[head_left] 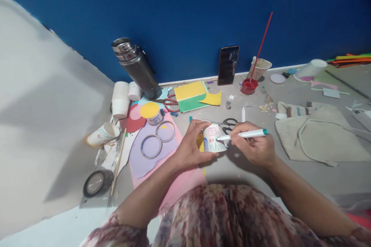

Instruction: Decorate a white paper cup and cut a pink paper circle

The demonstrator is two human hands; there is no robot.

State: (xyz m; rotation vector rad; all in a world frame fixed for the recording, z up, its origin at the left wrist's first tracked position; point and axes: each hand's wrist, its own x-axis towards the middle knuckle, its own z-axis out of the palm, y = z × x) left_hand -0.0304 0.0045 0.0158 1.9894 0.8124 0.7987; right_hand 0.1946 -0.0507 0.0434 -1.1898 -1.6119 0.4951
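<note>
We find the cup (213,138) upside down on the grey floor (290,177), in front of the person and just right of the pink sheet (174,177). Its wall carries a pink window shape, blue strokes and green zigzag lines. Our left hand (191,144) curls around the cup's left side, fingers pressed to the wall, thumb low near the rim. Our right hand (255,146) pinches a marker (246,134) with a teal end; the tip touches the cup's right side, and the marker lies nearly level, pointing left.

Black scissors (228,123) lie just behind the cup. Two tape rings (158,141) rest on a lilac sheet (145,158) to the left. A flask (136,67) leans against the blue wall (185,7), with white cups (120,98) beside it. A phone (228,65) stands upright against the wall. Near it a red pot (248,85) holds a brush (262,44). A cloth bag (321,135) lies to the right, well apart from the hands.
</note>
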